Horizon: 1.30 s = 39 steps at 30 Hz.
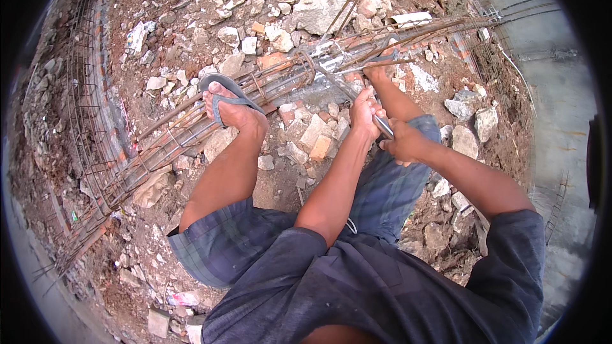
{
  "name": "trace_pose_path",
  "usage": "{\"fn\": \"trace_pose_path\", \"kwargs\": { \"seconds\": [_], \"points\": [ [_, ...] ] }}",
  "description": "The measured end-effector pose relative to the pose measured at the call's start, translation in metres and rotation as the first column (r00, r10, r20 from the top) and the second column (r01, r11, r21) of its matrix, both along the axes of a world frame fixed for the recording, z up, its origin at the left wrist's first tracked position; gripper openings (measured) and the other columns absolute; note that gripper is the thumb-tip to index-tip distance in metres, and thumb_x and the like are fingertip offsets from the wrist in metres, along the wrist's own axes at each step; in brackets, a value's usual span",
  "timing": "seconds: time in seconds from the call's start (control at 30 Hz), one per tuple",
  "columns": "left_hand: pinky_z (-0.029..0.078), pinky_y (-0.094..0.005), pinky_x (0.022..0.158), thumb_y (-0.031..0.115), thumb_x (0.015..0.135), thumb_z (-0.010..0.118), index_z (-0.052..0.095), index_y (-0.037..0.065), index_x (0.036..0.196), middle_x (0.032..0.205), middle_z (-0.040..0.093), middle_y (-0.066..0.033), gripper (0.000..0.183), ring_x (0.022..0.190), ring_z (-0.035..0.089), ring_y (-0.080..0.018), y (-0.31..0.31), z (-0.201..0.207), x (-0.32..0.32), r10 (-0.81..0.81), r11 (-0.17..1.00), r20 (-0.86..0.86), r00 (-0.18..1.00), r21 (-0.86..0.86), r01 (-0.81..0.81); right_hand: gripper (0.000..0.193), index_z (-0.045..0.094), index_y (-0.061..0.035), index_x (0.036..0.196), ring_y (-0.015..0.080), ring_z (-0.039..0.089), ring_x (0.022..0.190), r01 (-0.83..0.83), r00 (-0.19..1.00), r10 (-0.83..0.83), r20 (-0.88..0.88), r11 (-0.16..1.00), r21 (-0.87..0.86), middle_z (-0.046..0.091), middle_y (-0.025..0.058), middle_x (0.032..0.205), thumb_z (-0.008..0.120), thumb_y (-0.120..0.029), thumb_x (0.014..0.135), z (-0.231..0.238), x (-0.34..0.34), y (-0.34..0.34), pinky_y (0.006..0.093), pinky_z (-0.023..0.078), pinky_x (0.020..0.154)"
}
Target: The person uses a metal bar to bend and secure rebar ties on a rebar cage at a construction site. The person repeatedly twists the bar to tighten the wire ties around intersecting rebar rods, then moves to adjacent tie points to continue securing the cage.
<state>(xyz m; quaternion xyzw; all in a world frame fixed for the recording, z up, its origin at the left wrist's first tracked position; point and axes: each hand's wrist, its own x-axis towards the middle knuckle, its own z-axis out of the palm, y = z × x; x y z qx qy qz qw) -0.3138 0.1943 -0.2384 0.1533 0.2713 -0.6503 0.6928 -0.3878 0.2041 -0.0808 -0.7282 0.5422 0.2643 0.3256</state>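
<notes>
My left hand point(365, 112) is closed around a long grey metal bar point(338, 81). Lower down, near the bar's end, my right hand point(403, 143) wraps the same bar. Its far end reaches a long cage of rusty steel rebar point(268, 86), close to a curved steel loop point(308, 67). Whether the bar hooks onto the loop I cannot tell. A short rebar end point(382, 65) sticks out to the right just above the bar. My left foot, in a grey flip-flop point(224, 86), rests on the cage; my right foot is beside it farther right.
Broken stone and brick rubble point(319, 13) covers the reddish soil. Two rebar ends point(350, 3) stand up from the cage near a white pipe piece point(409, 20). Another rebar cage point(80, 89) runs along the left. A grey concrete surface point(554, 108) lies at the right.
</notes>
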Motion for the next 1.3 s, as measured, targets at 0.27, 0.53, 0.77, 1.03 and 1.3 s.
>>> {"fn": "trace_pose_path", "kwargs": {
  "seconds": [0.27, 0.53, 0.77, 1.03, 1.3],
  "points": [
    [0.035, -0.0261, 0.045, 0.022, 0.098, 0.068, 0.047, 0.018, 0.084, 0.06, 0.035, 0.0079, 0.025, 0.048, 0.037, -0.0048, 0.013, -0.015, -0.015, -0.042, 0.999, 0.046, 0.998, -0.022, 0.043, 0.034, 0.054, 0.0108, 0.109, 0.05, 0.07, 0.084, -0.111, 0.982, 0.135, 0.134, 0.979, -0.17, 0.068, 0.0351, 0.084, 0.064, -0.013, 0.087, -0.056, -0.042, 0.009, 0.0548, 0.056, 0.078],
    [0.034, -0.0256, 0.044, 0.018, 0.097, 0.067, 0.046, 0.019, 0.08, 0.057, 0.035, 0.0086, 0.027, 0.045, 0.034, -0.0046, 0.035, -0.035, -0.021, -0.109, 0.994, 0.082, 0.991, -0.018, 0.111, 0.03, 0.047, 0.0077, 0.107, 0.0532, 0.068, 0.084, -0.013, 0.994, 0.028, 0.108, 0.99, -0.142, 0.066, 0.0357, 0.082, 0.06, -0.012, 0.089, -0.067, -0.045, 0.035, 0.0593, 0.052, 0.081],
    [0.034, -0.0253, 0.038, 0.009, 0.094, 0.064, 0.042, 0.02, 0.079, 0.057, 0.034, 0.0069, 0.029, 0.042, 0.034, -0.0056, 0.053, -0.046, -0.029, -0.093, 0.995, 0.105, 0.99, -0.033, 0.097, 0.031, 0.044, 0.003, 0.109, 0.0543, 0.066, 0.082, 0.057, 0.998, -0.057, -0.006, 0.995, -0.083, 0.066, 0.0354, 0.081, 0.061, -0.016, 0.091, -0.084, -0.047, 0.053, 0.0615, 0.051, 0.08],
    [0.034, -0.0256, 0.041, 0.01, 0.094, 0.063, 0.043, 0.017, 0.078, 0.059, 0.035, 0.0067, 0.026, 0.044, 0.035, -0.0055, 0.053, -0.051, -0.016, -0.047, 0.99, 0.056, 0.997, -0.133, 0.055, 0.032, 0.049, 0.0046, 0.109, 0.0542, 0.066, 0.089, 0.058, 0.998, -0.049, 0.042, 0.964, -0.26, 0.067, 0.0354, 0.088, 0.062, -0.017, 0.09, -0.077, -0.03, 0.073, 0.0606, 0.05, 0.085],
    [0.036, -0.0251, 0.045, 0.01, 0.093, 0.066, 0.049, 0.014, 0.086, 0.063, 0.039, 0.0066, 0.019, 0.047, 0.037, -0.0053, 0.044, -0.041, -0.01, -0.09, 0.991, 0.085, 0.992, -0.096, 0.098, 0.034, 0.05, 0.0071, 0.11, 0.0537, 0.067, 0.09, -0.024, 0.996, 0.049, 0.073, 0.949, -0.316, 0.068, 0.0361, 0.089, 0.062, -0.016, 0.088, -0.072, -0.028, 0.065, 0.0589, 0.053, 0.085]
  ]
}}
